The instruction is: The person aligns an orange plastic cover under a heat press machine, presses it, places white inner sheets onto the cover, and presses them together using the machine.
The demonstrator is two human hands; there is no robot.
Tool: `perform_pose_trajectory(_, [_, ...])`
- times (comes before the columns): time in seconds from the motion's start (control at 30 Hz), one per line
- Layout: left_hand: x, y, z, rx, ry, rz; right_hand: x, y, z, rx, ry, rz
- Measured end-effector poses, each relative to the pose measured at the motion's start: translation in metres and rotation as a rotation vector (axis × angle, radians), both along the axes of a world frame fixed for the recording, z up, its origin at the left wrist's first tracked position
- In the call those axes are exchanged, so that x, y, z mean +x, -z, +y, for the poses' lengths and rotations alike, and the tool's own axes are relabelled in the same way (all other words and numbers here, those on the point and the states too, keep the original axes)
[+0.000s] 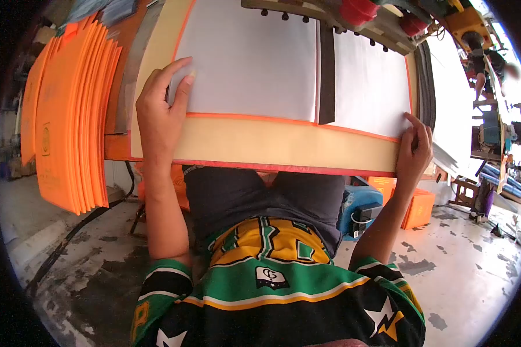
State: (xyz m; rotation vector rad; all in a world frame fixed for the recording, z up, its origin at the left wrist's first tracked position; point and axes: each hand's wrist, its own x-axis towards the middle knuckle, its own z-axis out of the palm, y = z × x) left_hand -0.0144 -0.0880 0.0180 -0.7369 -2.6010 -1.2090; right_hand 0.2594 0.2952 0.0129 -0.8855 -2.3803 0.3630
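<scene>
An open folder lies flat, with white inner faces (249,63), thin orange edges and a dark strip (326,75) down its middle. It rests on a cream board (272,146) with a red front edge. At the folder's left edge is my left hand (161,107), its thumb and forefinger apart, with the fingertips on or just over the white face. My right hand (414,144) is at the lower right corner; its forefinger reaches along the orange edge while the other fingers bend loosely. Neither hand visibly grips the folder.
A dark machine bar (336,26) with red knobs hangs over the folder's far side. Bright orange folders (69,121) stand stacked on the left. More orange folders (418,208) and a blue container (359,211) are below right. Another person (495,63) is at the far right.
</scene>
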Motion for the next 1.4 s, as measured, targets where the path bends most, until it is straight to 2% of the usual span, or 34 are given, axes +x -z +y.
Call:
perform_pose_trajectory(0.47, [-0.0047, 0.0074, -0.0020, 0.030, 0.031, 0.030, -0.0002, -0.0001, -0.0009, -0.024, 0.010, 0.013])
perform_pose_trajectory(0.53, [-0.0043, 0.0063, -0.0015, 0.034, 0.035, 0.029, 0.0024, 0.0030, 0.0040, 0.043, -0.064, 0.029])
perform_pose_trajectory(0.73, [-0.0046, 0.0064, -0.0017, 0.031, 0.044, 0.057, 0.0025, 0.0015, 0.0029, 0.017, -0.075, 0.052])
perform_pose_trajectory(0.83, [-0.0043, 0.0055, -0.0023, 0.032, 0.034, 0.053, 0.0012, -0.0029, -0.0034, -0.055, -0.009, 0.027])
perform_pose_trajectory(1.13, [-0.0053, 0.0063, -0.0030, 0.052, 0.031, 0.032, 0.0020, 0.0038, 0.0031, 0.042, -0.056, 0.055])
perform_pose_trajectory(1.4, [-0.0043, 0.0059, -0.0012, 0.051, 0.033, 0.015, 0.0035, 0.0026, 0.0029, 0.002, -0.020, 0.045])
